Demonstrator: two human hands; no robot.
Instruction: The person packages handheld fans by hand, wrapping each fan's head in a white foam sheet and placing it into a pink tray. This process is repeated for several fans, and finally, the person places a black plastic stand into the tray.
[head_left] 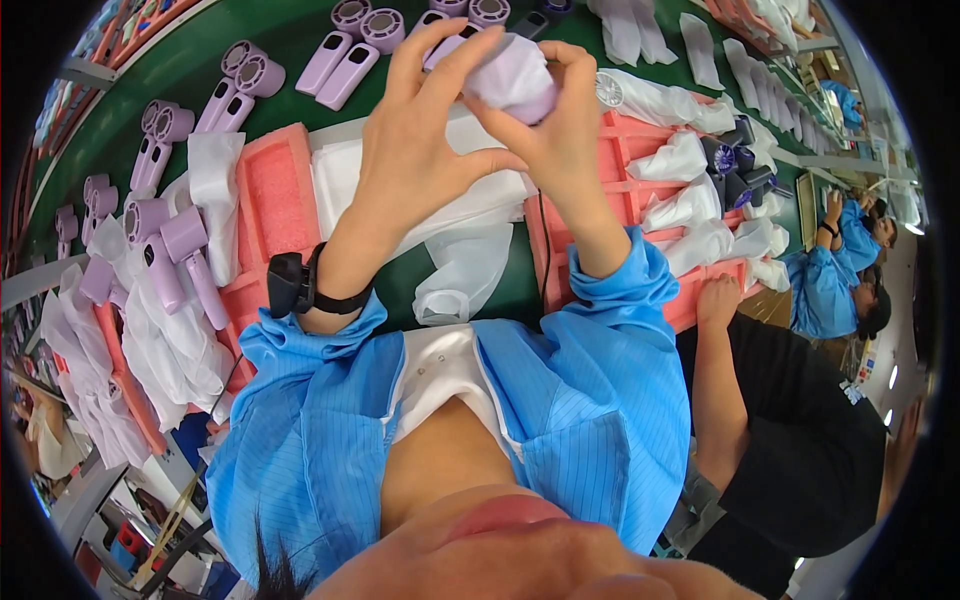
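Both my hands are raised over the far side of the bench, around a light purple handheld fan [515,82] partly covered by a white translucent sleeve. My left hand [420,130] grips it from the left with curved fingers. From the right, my right hand [560,135] closes on it, the thumb along its lower side. Much of the fan is hidden by the sleeve and fingers. Below my hands lies a stack of white sheets [345,185], and a loose translucent sleeve [465,270] rests nearer to me.
Purple fans [350,65] stand in pairs along the green bench [290,105]. Pink foam trays [275,190] flank me; the right one holds sleeved items and dark fans [735,165]. A person in black [790,430] reaches in at the right, a hand on the tray edge.
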